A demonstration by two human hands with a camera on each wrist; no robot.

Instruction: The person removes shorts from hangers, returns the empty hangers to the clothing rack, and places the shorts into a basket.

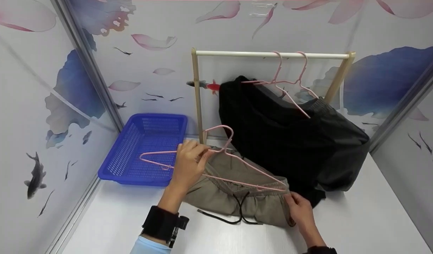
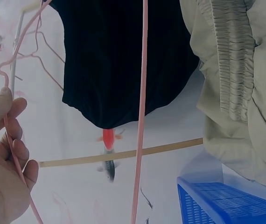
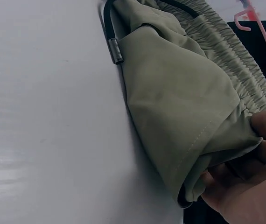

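My left hand (image 1: 190,160) pinches a pink clothes hanger (image 1: 244,163) along its upper arm, left of the hook. In the left wrist view, thumb and fingers wrap the hanger's thin bar (image 2: 142,112). Below the hanger lie olive-grey drawstring shorts (image 1: 230,204) with an elastic waistband (image 2: 233,60) and a black cord (image 1: 241,208). My right hand (image 1: 301,210) grips the right side of the shorts near the waistband. The hanger's right end sits at the waistband's right corner, close to my right fingers. In the right wrist view, the gathered cloth (image 3: 231,140) is between thumb and fingers.
A rack with a white rail (image 1: 237,53) and wooden legs stands at the back. Black garments (image 1: 283,141) hang from it on two pink hangers (image 1: 280,67). A blue basket (image 1: 110,171) stands left on the white table (image 1: 107,218). Printed panels enclose the table.
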